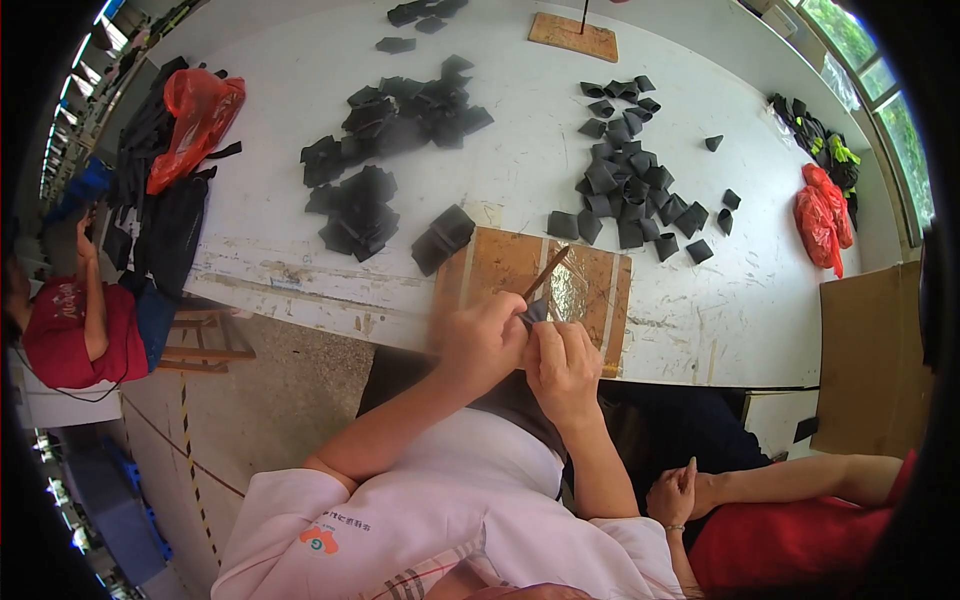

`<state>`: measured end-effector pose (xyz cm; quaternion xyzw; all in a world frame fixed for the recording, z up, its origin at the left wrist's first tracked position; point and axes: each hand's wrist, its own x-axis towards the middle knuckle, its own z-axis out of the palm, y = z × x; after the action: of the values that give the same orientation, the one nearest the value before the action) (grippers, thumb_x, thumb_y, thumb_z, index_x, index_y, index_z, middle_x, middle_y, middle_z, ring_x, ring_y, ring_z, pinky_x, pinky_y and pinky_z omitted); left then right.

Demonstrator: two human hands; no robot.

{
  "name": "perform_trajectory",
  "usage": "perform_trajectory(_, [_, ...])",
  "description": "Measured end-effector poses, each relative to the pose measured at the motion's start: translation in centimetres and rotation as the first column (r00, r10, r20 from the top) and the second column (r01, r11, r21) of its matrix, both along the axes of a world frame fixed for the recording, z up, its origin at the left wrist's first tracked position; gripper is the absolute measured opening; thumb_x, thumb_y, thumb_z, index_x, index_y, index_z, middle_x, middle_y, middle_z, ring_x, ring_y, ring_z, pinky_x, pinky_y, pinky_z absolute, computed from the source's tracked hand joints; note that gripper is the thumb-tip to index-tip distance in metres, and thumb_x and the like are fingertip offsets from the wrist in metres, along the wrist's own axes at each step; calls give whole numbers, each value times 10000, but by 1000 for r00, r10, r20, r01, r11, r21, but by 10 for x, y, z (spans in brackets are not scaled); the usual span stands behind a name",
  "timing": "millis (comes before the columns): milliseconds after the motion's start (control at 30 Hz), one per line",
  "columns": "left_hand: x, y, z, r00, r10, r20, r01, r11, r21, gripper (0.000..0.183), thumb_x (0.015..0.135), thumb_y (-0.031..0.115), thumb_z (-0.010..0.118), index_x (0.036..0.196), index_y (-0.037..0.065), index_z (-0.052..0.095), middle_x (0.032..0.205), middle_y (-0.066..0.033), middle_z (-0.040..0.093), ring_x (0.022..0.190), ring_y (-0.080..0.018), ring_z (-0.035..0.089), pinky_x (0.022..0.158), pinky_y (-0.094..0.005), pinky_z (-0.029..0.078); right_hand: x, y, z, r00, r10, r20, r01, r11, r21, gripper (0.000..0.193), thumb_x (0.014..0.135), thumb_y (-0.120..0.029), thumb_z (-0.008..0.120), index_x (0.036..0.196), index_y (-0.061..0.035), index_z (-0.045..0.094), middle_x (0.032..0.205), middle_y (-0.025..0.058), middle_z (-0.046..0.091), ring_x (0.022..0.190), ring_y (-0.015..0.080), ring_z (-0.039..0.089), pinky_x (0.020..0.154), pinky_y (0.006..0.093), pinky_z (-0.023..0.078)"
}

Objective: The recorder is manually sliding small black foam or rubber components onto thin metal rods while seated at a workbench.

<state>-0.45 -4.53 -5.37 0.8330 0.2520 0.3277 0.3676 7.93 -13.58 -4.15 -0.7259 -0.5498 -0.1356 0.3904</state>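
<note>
My left hand [482, 338] and my right hand [563, 368] meet over the near edge of the table, fingers closed. Between them they pinch a small black piece of sheet material [537, 312], mostly hidden by the fingers. A thin brown stick [546, 272] slants up and away from the fingers of my left hand. Its lower end is hidden, so I cannot tell if it is held or fixed. Under the hands lies a brown wooden board [487, 262] with strips of tape. Flat black pieces [443, 240] lie just beyond its left corner.
Piles of flat black pieces [365, 205] lie left on the white table [262, 215]; folded, looped ones [628, 185] lie right. At the far side another board [560, 35] bears an upright rod. Red bags [200, 115] sit at the edges. People in red are at both sides.
</note>
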Motion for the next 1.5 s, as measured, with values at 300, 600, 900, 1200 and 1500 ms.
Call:
perform_trajectory(300, [7, 127, -54, 869, 486, -97, -476, 873, 111, 227, 737, 175, 612, 883, 5, 576, 721, -127, 578, 737, -249, 562, 655, -346, 443, 102, 16, 13, 869, -301, -393, 372, 921, 116, 74, 806, -60, 560, 824, 6, 587, 689, 64, 558, 554, 125, 511, 527, 231, 415])
perform_trajectory(600, [2, 145, -39, 955, 296, 0, -282, 911, 302, 99, 681, 45, 654, 760, 8, 606, 695, -41, 598, 578, -104, 515, 513, -247, 405, 2, -10, -10, 746, -55, -663, -54, 988, -142, 65, 769, -51, 594, 776, 12, 581, 675, 128, 557, 549, 214, 539, 510, 279, 421])
perform_trajectory(900, [-27, 61, 30, 983, -176, 49, 150, 627, -765, 65, 753, 50, 622, 803, 13, 602, 733, -9, 598, 651, -62, 545, 593, -197, 444, -19, 6, 2, 230, 90, -969, -81, 994, 73, 293, 813, -227, 608, 893, 52, 567, 738, 49, 598, 666, 97, 546, 606, 227, 446])
perform_trajectory(1200, [-29, 21, 25, 974, -75, 212, 216, 47, -975, 127, 785, 93, 562, 886, 17, 562, 755, -67, 606, 627, -130, 588, 531, -230, 465, -2, -4, 2, -453, 227, -862, 8, 968, 250, 142, 857, -142, 531, 863, -12, 589, 751, 42, 611, 648, 88, 549, 583, 213, 431])
perform_trajectory(1500, [-26, 13, 21, 981, -113, 155, 172, 155, -973, 60, 769, 61, 602, 809, 21, 587, 678, -45, 604, 562, -88, 571, 467, -185, 438, -4, -9, -6, -420, 198, -886, -11, 975, 223, 155, 851, -165, 550, 843, -14, 586, 715, 45, 609, 594, 99, 545, 561, 225, 441])
